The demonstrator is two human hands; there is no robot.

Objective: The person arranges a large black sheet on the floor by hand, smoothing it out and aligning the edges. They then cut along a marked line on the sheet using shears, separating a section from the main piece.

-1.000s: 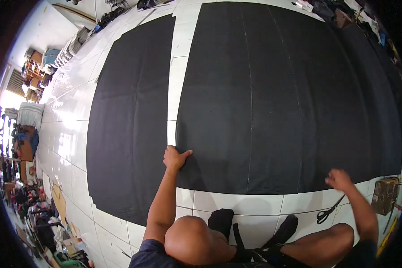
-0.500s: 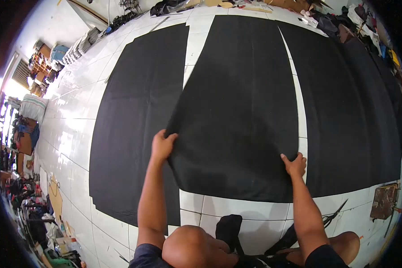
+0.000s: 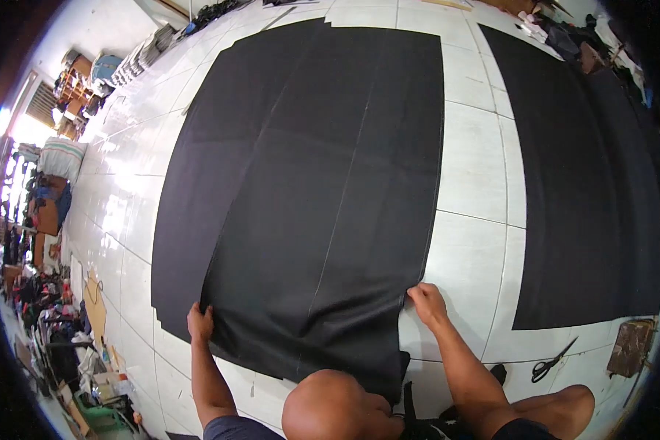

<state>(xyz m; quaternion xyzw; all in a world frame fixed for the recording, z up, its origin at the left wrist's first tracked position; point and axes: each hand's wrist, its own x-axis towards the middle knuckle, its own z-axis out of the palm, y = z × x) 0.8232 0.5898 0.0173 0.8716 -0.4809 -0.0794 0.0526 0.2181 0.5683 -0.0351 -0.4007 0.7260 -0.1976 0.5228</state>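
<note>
A large black fabric panel (image 3: 308, 220) with faint pale lines along its length stretches out before me. My left hand (image 3: 201, 323) is closed on its left edge near the close end. At the opposite edge, my right hand (image 3: 427, 304) pinches the material between thumb and fingers. The near part sags and wrinkles between my hands, and its end hangs by my knees. Beneath it lies another black piece (image 3: 194, 191), partly covered, showing along the left side. A third black sheet (image 3: 587, 198) lies flat on the floor at the right.
White floor tiles (image 3: 469, 169) show between the panels. Black-handled scissors (image 3: 554, 361) lie at the lower right, beside a worn brown block (image 3: 631, 348). Cluttered goods line the left wall, with a white sack (image 3: 61, 158) among them. Dark scraps (image 3: 565, 44) are heaped at the far right.
Both hands have carried the held panel leftward and closer to me. It now overlaps the left black piece, and a wide strip of tile separates it from the right sheet.
</note>
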